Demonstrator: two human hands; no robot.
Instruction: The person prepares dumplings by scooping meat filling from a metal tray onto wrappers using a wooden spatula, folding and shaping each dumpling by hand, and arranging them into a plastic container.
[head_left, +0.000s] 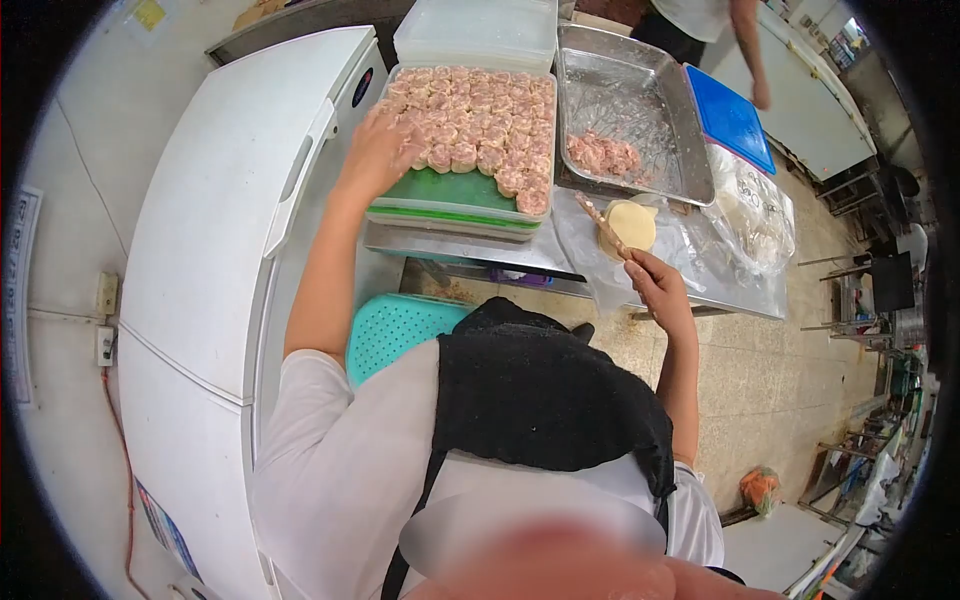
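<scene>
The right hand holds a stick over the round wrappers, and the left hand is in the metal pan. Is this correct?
No: the left hand is at the tray of dumplings, not in the metal pan, as the head view shows. The right hand does hold a stick over the round wrappers.

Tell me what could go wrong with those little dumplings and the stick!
The left hand is right by the tightly packed dumplings, so it might squash or bump one.

The stick in the right hand reaches over the round dough wrappers, so it could poke or tear the top one.

The clear plastic sheet by the wrappers hangs past the table's edge, so a tug might shift things.
</scene>
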